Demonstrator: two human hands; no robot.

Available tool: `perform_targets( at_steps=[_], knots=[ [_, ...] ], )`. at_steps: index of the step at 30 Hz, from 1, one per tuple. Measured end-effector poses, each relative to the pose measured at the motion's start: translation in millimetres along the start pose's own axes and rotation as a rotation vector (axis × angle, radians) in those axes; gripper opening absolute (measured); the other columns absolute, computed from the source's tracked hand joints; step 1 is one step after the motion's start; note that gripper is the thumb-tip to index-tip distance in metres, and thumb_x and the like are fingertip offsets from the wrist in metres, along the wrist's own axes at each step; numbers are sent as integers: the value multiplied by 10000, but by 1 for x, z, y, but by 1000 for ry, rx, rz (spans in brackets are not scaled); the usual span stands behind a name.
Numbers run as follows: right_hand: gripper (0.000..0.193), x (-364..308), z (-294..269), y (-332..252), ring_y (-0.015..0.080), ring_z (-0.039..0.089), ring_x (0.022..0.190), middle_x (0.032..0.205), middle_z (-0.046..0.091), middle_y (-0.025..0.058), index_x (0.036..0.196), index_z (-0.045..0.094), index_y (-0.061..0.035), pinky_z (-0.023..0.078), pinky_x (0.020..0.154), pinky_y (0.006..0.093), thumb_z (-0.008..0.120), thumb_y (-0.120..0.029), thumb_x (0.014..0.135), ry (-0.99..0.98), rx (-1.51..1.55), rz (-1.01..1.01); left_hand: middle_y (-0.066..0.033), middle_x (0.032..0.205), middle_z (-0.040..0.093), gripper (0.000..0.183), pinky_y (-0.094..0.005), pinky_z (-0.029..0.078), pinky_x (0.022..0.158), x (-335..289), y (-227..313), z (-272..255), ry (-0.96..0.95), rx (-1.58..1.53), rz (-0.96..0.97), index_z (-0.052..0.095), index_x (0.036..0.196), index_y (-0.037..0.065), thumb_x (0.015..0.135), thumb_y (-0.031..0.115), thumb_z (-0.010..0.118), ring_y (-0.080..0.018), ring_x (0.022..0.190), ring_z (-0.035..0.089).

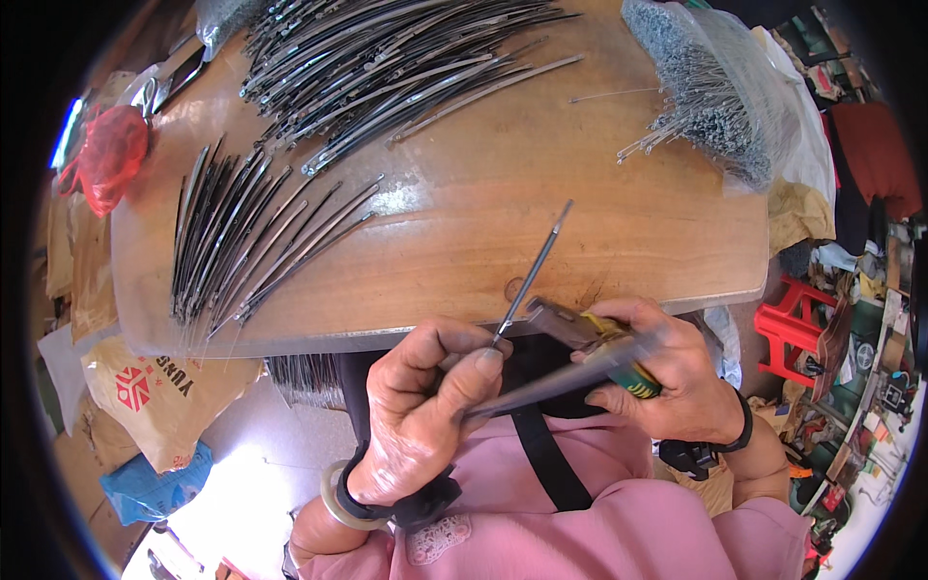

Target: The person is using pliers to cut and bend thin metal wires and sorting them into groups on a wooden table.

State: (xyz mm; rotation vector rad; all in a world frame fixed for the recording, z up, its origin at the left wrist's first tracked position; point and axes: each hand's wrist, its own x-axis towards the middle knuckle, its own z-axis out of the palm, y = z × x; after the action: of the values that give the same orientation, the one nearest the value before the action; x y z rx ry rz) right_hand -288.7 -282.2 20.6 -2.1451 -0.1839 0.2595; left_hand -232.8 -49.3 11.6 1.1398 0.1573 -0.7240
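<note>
Left grip (425, 396): thumb and forefinger pinched closed on the lower end of a thin dark rod (535, 274), which slants up and away to the right, its far end over the table (638, 227). Right grip (681, 377): fingers wrapped around a pliers-like tool (633, 379), handles green and yellow, dark metal head pointing toward the rod and near it. A dark blurred length (570, 378) crosses between my two grips; too smeared to tell whether it belongs to the tool.

Beyond my left grip, off to its left: a loose fan of dark metal strips (242, 237) on the table, ends reaching over the near edge. Farther out, past the fan, a larger heap of strips (387, 72). Far beyond my right grip: a clear plastic bag of thin wires (720, 97), looped ends spilling toward me. Well left of my left grip, a red plastic bag (111, 159). Right of my right grip, a red stool (793, 324), lower than the table.
</note>
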Motion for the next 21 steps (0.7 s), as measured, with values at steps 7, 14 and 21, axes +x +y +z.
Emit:
perform_targets(
  at_steps=[7, 14, 21],
  knots=[
    [350, 5, -1, -1, 332, 607, 939, 1110, 575, 186, 902, 632, 56, 502, 804, 395, 779, -158, 666, -137, -85, -107, 20, 667, 545, 24, -181, 342, 519, 1, 0, 7, 44, 157, 29, 587, 946, -25, 928, -9, 584, -26, 575, 423],
    [318, 13, 8, 3, 319, 586, 789, 923, 522, 178, 886, 591, 63, 498, 636, 371, 703, -153, 682, -181, -195, -253, -36, 610, 535, 27, -207, 278, 390, -5, -14, -2, 154, 202, 119, 561, 893, -21, 899, 3, 570, -64, 429, 399],
    [342, 29, 29, -27, 341, 566, 941, 986, 522, 221, 960, 603, 76, 497, 722, 397, 659, -208, 777, 9, 234, -387, -64, 585, 536, 128, -215, 299, 375, -27, 29, -44, 392, 247, 197, 531, 812, -21, 791, 61, 627, -91, 376, 399]
  ],
)
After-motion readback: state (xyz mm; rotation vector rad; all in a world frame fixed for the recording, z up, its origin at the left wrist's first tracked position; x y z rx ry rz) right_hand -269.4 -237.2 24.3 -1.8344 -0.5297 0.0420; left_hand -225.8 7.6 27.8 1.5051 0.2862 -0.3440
